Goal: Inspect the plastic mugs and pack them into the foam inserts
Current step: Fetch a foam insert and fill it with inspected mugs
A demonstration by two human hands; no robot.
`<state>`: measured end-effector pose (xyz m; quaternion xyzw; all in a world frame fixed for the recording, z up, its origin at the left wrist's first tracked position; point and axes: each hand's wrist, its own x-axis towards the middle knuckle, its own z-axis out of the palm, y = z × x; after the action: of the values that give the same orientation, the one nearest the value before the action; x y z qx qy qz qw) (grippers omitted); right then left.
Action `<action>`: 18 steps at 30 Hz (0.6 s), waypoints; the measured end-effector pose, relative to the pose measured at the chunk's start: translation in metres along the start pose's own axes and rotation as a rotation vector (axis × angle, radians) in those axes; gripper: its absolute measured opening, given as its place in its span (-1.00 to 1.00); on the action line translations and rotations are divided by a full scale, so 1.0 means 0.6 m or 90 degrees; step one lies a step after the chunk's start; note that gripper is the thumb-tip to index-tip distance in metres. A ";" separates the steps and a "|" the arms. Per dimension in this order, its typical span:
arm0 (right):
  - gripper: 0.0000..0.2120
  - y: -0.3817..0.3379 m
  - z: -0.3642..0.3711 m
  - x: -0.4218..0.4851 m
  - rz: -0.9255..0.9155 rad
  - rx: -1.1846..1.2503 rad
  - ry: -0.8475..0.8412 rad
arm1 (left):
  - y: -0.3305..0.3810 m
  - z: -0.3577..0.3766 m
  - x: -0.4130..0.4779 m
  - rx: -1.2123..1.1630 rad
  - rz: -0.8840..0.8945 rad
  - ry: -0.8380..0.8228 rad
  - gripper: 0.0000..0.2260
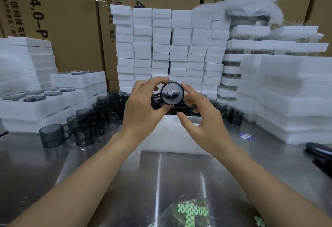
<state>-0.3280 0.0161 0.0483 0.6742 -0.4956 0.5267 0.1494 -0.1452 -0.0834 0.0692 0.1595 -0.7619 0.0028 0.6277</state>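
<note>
I hold a smoky grey plastic mug (172, 93) up in front of me, its round mouth turned toward the camera. My left hand (142, 106) grips it from the left, thumb under the rim and fingers over the top. My right hand (199, 117) touches the mug's right side with relaxed, spread fingers. Under my hands lies a white foam insert (179, 136) with a visible round hole. Several loose grey mugs (86, 124) stand on the steel table to the left and behind.
Filled foam inserts (53, 97) with mugs are stacked at the left. White foam blocks (170, 46) form a wall behind, and foam sheets (287, 91) pile up at the right. Cardboard boxes (71, 19) stand at the back. A dark object (319, 153) lies at the right edge, and green-patterned packets (190, 210) lie near me.
</note>
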 end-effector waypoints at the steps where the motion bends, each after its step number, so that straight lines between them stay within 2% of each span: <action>1: -0.29 0.001 0.000 -0.001 -0.003 -0.001 -0.001 | -0.001 -0.001 0.000 0.003 0.005 0.004 -0.45; 7: -0.29 0.008 0.003 -0.003 -0.010 -0.005 -0.014 | 0.000 -0.003 0.001 0.002 -0.001 0.020 -0.44; 13: -0.32 0.012 0.003 -0.004 -0.021 -0.008 -0.010 | 0.006 -0.006 0.006 -0.055 -0.076 0.035 -0.47; 15: -0.31 0.012 0.004 -0.005 -0.022 -0.009 -0.017 | 0.011 -0.006 0.009 -0.121 -0.142 0.030 -0.50; 18: -0.29 0.011 0.006 -0.006 -0.014 -0.007 -0.033 | 0.019 -0.007 0.018 -0.341 -0.268 -0.025 -0.64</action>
<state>-0.3311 0.0126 0.0418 0.6923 -0.4948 0.5044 0.1462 -0.1457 -0.0742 0.0830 0.1431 -0.6981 -0.3300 0.6191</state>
